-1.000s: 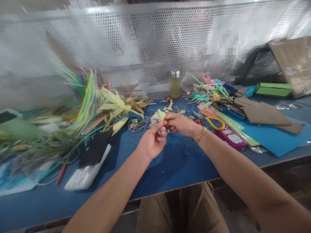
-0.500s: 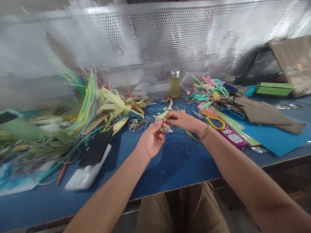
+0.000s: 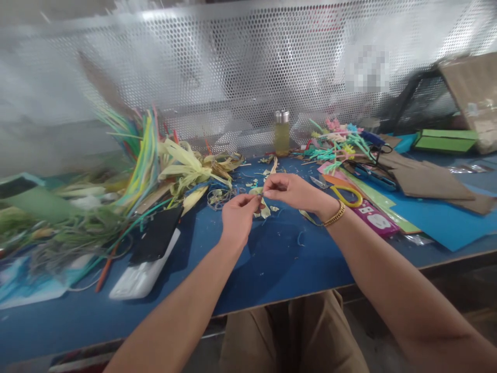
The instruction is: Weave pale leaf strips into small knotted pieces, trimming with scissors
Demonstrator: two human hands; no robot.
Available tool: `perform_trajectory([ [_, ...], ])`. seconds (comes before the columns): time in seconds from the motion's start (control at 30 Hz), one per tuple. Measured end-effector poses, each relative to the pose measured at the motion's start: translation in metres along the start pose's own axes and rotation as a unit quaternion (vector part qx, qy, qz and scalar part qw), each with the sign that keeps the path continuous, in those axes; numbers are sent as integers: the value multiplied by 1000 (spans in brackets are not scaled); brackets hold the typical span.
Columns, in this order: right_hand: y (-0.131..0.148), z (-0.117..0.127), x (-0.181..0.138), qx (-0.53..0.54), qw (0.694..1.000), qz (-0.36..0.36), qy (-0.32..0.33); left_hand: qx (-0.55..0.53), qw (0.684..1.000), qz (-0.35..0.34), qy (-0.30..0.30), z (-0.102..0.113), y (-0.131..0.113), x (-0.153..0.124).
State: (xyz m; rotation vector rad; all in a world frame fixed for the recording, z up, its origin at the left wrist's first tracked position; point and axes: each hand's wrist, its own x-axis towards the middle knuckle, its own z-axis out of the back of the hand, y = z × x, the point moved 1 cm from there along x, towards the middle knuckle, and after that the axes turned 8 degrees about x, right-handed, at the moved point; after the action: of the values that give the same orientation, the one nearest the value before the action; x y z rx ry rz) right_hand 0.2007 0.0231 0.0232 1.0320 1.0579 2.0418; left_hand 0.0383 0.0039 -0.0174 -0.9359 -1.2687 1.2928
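My left hand (image 3: 241,213) and my right hand (image 3: 290,192) meet over the blue table (image 3: 267,269), their fingertips pinched close together. Whatever lies between the fingertips is too small and too hidden to name. Pale husk scraps (image 3: 266,211) lie just behind and under the fingers. A tangle of thin cord or wire (image 3: 218,199) is left of my left hand. Right of my right wrist, which wears a gold bracelet (image 3: 335,214), lie scissors with yellow handles (image 3: 359,201).
At left are pale dried husks (image 3: 186,163), colourful strips (image 3: 144,160) and a black phone-like slab (image 3: 155,238) on a white object. A bottle (image 3: 281,137) of yellowish liquid stands against the perforated metal panel (image 3: 248,67). Blue paper (image 3: 446,225) and brown cardboard (image 3: 435,178) lie at right.
My left hand has rolled over, its back now facing up, and its fingers have drawn slightly apart from the right fingertips. The whole view has shifted a little.
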Motion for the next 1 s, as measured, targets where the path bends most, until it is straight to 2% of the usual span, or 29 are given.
perform_trajectory([
  [0.17, -6, 0, 1, 2, 1000, -14, -25, 50, 998, -21, 16, -1, 2, 1],
  [0.37, -1, 0, -1, -69, 996, -13, -46, 46, 998, -31, 9, -1, 5, 4],
  [0.53, 3, -1, -3, -67, 997, -30, -16, 43, 998, -38, 16, -1, 9, 6],
  [0.77, 6, -7, -2, -49, 998, -26, 17, 77, 992, -90, 43, 1, 6, 2],
  [0.87, 9, -4, -2, 6, 999, -33, 26, 12, 997, -68, 37, -1, 4, 1],
  [1.0, 9, 4, -5, 51, 990, -130, -1, -53, 998, -9, 24, -4, 1, -1],
])
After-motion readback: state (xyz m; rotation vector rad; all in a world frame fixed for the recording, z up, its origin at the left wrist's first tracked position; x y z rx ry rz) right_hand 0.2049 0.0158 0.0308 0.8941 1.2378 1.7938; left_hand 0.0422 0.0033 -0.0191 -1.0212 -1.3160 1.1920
